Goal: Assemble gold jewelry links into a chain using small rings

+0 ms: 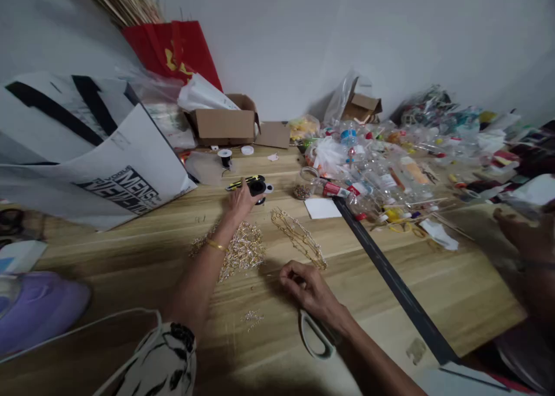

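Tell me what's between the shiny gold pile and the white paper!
Long gold chains lie between the gold pile and white paper, in the head view.

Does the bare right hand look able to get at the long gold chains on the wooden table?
Probably yes: the gold chains lie just beyond the right hand, with nothing visible between, though its fingers look curled.

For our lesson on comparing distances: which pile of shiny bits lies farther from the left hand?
The small pile, nearest the picture's bottom edge; the much larger heap shows on both sides of the left forearm.
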Action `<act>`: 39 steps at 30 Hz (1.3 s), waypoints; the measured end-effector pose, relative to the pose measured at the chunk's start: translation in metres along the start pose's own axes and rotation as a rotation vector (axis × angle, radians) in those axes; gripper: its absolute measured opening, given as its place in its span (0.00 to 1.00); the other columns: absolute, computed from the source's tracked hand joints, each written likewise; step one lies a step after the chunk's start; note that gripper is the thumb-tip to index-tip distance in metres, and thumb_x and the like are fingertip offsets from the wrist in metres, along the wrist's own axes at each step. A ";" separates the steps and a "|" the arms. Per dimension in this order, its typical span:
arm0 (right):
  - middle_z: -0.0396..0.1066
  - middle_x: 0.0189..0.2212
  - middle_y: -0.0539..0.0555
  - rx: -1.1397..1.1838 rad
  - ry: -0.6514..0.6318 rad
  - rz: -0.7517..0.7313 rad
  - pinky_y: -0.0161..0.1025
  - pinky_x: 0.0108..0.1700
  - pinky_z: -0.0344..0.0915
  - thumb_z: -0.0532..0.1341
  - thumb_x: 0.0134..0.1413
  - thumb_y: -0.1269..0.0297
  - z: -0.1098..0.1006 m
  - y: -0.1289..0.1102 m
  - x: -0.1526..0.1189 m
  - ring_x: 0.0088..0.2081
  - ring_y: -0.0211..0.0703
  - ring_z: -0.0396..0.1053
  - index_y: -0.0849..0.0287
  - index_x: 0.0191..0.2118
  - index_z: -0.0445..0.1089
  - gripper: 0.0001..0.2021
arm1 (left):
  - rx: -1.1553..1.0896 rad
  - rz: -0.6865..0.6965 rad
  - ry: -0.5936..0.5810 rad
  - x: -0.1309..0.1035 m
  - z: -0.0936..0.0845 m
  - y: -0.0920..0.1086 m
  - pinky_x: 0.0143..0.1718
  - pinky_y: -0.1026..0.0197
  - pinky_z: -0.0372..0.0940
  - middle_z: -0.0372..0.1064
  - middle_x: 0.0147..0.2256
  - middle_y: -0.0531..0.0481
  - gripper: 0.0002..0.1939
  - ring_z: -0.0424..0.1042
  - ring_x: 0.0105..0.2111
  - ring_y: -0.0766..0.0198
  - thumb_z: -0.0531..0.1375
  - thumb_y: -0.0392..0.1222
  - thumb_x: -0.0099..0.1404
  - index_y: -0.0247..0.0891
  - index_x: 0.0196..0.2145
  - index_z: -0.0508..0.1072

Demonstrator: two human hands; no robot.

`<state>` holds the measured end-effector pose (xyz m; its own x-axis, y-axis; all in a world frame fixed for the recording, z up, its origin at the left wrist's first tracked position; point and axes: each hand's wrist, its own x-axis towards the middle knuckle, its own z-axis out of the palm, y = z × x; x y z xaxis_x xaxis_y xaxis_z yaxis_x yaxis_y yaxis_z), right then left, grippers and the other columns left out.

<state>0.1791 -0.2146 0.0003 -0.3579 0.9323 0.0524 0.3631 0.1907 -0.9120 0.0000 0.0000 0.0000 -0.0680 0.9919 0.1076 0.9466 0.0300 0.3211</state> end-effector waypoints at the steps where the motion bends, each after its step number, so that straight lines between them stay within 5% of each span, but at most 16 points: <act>1: 0.66 0.26 0.49 -0.038 -0.012 -0.016 0.31 0.30 0.58 0.56 0.59 0.67 0.000 -0.003 -0.001 0.28 0.35 0.63 0.60 0.31 0.66 0.06 | 0.000 0.003 0.003 0.001 0.001 0.000 0.41 0.53 0.65 0.72 0.46 0.29 0.49 0.72 0.46 0.42 0.58 0.66 0.55 0.29 0.62 0.51; 10: 0.66 0.30 0.52 -0.348 -0.112 -0.179 0.34 0.33 0.61 0.49 0.64 0.71 -0.005 -0.025 -0.031 0.30 0.39 0.65 0.58 0.36 0.62 0.07 | 0.003 -0.007 -0.010 -0.001 0.006 -0.005 0.40 0.54 0.65 0.73 0.44 0.33 0.45 0.73 0.45 0.44 0.59 0.62 0.57 0.35 0.63 0.50; 22: 0.69 0.28 0.52 -0.333 0.011 0.040 0.35 0.30 0.63 0.52 0.63 0.64 -0.029 -0.013 -0.070 0.28 0.40 0.68 0.56 0.34 0.64 0.08 | -0.066 -0.021 -0.023 -0.006 -0.002 -0.018 0.42 0.54 0.64 0.73 0.46 0.33 0.48 0.72 0.46 0.44 0.64 0.56 0.54 0.33 0.63 0.48; 30: 0.68 0.26 0.52 -0.254 0.118 0.071 0.35 0.29 0.62 0.55 0.60 0.61 -0.038 -0.003 -0.051 0.26 0.39 0.66 0.58 0.32 0.66 0.09 | -0.348 0.159 -0.023 -0.033 -0.040 -0.019 0.41 0.58 0.65 0.75 0.40 0.44 0.31 0.74 0.40 0.54 0.62 0.52 0.57 0.39 0.56 0.64; 34: 0.65 0.23 0.50 -0.119 0.140 0.110 0.33 0.25 0.59 0.56 0.59 0.58 -0.030 -0.001 -0.029 0.25 0.37 0.63 0.59 0.31 0.66 0.10 | -0.708 0.246 -0.184 -0.057 -0.055 -0.016 0.29 0.62 0.65 0.71 0.24 0.51 0.23 0.70 0.23 0.65 0.58 0.45 0.62 0.35 0.53 0.67; 39: 0.71 0.37 0.55 0.331 0.168 0.146 0.31 0.20 0.57 0.60 0.53 0.51 -0.011 -0.008 0.006 0.20 0.31 0.61 0.59 0.30 0.63 0.15 | -1.031 0.307 -0.389 -0.093 -0.078 -0.008 0.22 0.66 0.62 0.66 0.20 0.53 0.20 0.65 0.20 0.69 0.56 0.41 0.62 0.31 0.51 0.68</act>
<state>0.1829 -0.2070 0.0127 -0.1673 0.9848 -0.0471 0.0937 -0.0317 -0.9951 -0.0261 -0.1019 0.0609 0.3939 0.9162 0.0737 0.1846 -0.1574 0.9701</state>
